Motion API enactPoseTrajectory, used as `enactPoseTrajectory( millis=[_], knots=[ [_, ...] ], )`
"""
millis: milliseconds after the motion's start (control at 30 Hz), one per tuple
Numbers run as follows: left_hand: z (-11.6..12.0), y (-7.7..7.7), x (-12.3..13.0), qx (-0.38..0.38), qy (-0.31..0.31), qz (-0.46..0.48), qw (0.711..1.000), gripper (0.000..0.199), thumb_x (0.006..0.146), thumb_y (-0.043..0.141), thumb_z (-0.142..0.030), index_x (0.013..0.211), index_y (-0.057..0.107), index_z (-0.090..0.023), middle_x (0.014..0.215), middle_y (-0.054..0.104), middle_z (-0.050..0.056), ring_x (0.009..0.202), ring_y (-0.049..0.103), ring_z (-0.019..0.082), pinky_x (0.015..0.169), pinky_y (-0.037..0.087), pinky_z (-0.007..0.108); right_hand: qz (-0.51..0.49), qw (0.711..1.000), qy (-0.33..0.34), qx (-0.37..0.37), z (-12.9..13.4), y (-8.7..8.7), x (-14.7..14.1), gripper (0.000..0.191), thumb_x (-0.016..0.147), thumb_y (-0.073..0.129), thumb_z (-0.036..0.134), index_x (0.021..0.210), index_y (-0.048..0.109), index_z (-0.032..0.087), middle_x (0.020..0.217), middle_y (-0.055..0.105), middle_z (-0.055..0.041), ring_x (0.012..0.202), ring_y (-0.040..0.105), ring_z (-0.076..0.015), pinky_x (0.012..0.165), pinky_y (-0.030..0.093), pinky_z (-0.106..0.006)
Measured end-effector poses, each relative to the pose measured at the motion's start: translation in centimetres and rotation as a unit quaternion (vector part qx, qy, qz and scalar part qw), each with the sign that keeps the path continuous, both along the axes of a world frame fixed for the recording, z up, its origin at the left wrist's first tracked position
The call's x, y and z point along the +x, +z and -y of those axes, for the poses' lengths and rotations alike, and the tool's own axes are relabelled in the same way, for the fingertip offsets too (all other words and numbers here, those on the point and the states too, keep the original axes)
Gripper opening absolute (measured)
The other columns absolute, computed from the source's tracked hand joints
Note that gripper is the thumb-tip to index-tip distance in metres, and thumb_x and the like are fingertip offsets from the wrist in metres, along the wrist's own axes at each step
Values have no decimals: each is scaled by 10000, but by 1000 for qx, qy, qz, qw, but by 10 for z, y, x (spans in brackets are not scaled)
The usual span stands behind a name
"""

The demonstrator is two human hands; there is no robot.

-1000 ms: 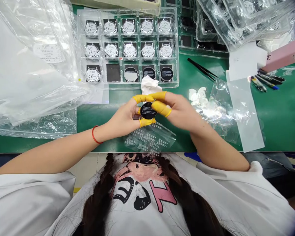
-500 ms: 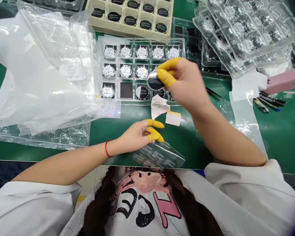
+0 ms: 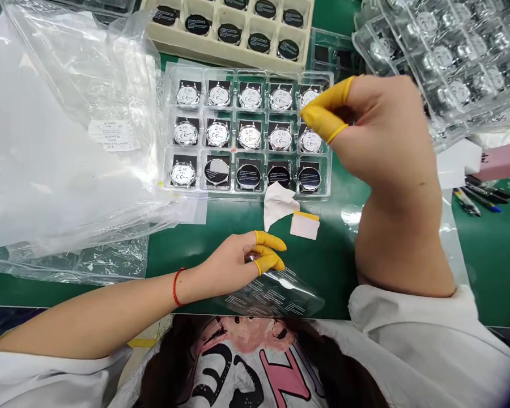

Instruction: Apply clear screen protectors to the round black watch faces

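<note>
watches [image 3: 249,136], round and glossy, sit in clear plastic tray [image 3: 233,171]

The green table [image 3: 497,255] bears a clear watch tray [image 3: 238,195], with plastic bags [image 3: 55,187] left of it, pens [image 3: 484,197] right, a beige case [image 3: 225,55] behind and printed film [image 3: 276,294] in front.

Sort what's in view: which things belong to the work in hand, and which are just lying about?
In the work, it seems:
left hand, at the printed clear film
right hand, fingertips together over the right end of the clear tray
watches in that tray

Apparently lying about, with neither hand on them:
pens
pink box
plastic sheeting
</note>
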State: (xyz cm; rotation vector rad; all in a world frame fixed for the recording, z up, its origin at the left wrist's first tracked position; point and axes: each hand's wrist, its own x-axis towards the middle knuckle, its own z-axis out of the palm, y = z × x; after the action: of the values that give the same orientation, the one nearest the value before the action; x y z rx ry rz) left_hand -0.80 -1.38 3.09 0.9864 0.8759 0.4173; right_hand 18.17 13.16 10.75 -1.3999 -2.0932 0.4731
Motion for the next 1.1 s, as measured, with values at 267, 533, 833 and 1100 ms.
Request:
enactPoseTrajectory(
  millis=[267, 533, 833, 1100],
  knots=[
    [3, 3, -2, 50, 1, 8, 999, 216, 929, 601, -267, 1116, 652, -170, 1003, 800, 90, 950, 764, 184, 839, 594, 309, 126, 979, 157, -38, 2, -76, -23, 181, 827, 763, 340, 849, 655, 196, 837, 545, -50, 935, 585, -253, 920, 502, -488],
    [3, -1, 0, 64, 22, 41, 997, 182, 931, 604, -270, 1078, 630, -166, 961, 792, 86, 939, 763, 181, 833, 594, 307, 74, 980, 164, -79, 9, -70, -30, 238, 765, 784, 242, 795, 550, 214, 848, 567, -20, 832, 545, -193, 809, 514, -404],
    [-1, -11, 2, 158, 89, 41, 982, 801, 825, 764, -298, 1462, 285, -210, 1022, 701, 49, 857, 710, 159, 871, 591, 350, -187, 908, 106, -359, 82, -24, 9, 518, 698, 848, 301, 1142, 588, 239, 791, 634, 13, 749, 638, -168, 614, 543, -303],
    [4, -17, 1, 337, 57, -8, 940, 643, 857, 724, -343, 1415, 436, -204, 1422, 590, 129, 1184, 666, 239, 970, 593, 366, -286, 890, -3, -355, 131, -50, 6, 338, 746, 804, 384, 986, 645, 207, 846, 677, -11, 784, 636, -156, 765, 540, -337]
  ],
)
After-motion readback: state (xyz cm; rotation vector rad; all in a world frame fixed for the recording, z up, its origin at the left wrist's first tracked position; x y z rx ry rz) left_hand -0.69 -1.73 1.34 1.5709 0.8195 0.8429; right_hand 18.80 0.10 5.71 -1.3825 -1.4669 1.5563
